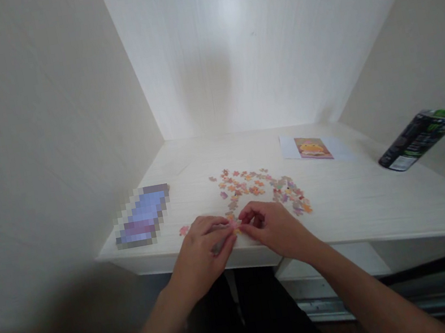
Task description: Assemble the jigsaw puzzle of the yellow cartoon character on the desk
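Small jigsaw pieces (247,185) in orange, pink, yellow and purple lie scattered on the white table, just beyond my hands. My left hand (205,247) pinches a pink puzzle piece (233,224) close to the table's front edge. From the other side, my right hand (268,226) has its thumb and fingers curled together at the same pink piece. A yellowish bit shows beneath the fingertips. One more pink piece (184,230) lies alone, left of my left hand. How the pieces between my fingertips fit together is too small to tell.
A blurred-out flat device (144,215) lies at the table's left. At the back right is a white sheet with a printed picture (313,148). A dark can-like container (418,139) stands at the right. White panels (202,49) enclose the table (355,212) at the back and sides.
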Available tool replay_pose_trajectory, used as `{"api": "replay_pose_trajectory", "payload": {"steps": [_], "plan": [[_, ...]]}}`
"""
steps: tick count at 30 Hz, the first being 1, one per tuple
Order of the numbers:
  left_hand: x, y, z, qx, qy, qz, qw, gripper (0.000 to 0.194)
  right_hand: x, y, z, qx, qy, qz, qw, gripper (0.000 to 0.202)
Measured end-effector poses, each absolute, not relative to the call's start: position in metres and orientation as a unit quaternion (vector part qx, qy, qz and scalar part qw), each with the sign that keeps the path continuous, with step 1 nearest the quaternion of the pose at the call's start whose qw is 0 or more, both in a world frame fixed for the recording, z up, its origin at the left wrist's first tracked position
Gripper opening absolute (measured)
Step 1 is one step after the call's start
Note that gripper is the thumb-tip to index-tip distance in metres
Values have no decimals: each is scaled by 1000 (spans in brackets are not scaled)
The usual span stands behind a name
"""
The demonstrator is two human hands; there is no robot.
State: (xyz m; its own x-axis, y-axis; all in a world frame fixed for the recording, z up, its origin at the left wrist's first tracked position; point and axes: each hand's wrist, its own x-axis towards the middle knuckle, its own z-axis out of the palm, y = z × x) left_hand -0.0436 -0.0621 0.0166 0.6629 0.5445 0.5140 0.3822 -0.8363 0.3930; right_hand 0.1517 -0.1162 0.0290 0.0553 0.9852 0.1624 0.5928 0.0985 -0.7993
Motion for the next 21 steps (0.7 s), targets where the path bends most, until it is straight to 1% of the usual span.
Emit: {"api": "replay_pose_trajectory", "payload": {"steps": [5, 7, 10, 12, 16, 21], "plan": [[-40, -61, 16, 900, 253, 333, 121, 16, 149, -119, 27, -618, -659, 201, 378, 3], [-40, -61, 17, 898, 261, 333, 118, 16, 149, -124, 24, -619, -675, 154, 372, 5], [-39, -61, 17, 897, 266, 332, 117, 17, 148, -135, 21, -606, -717, 62, 339, 11], [-39, -60, 17, 899, 256, 335, 116, 18, 148, -142, 20, -590, -745, 25, 309, 14], [-40, -60, 15, 909, 234, 331, 100, 21, 148, -148, 21, -585, -765, -8, 268, 21], [-42, -63, 10, 916, 228, 317, 91, 24, 144, -149, 20, -582, -770, -31, 260, 22]]}}
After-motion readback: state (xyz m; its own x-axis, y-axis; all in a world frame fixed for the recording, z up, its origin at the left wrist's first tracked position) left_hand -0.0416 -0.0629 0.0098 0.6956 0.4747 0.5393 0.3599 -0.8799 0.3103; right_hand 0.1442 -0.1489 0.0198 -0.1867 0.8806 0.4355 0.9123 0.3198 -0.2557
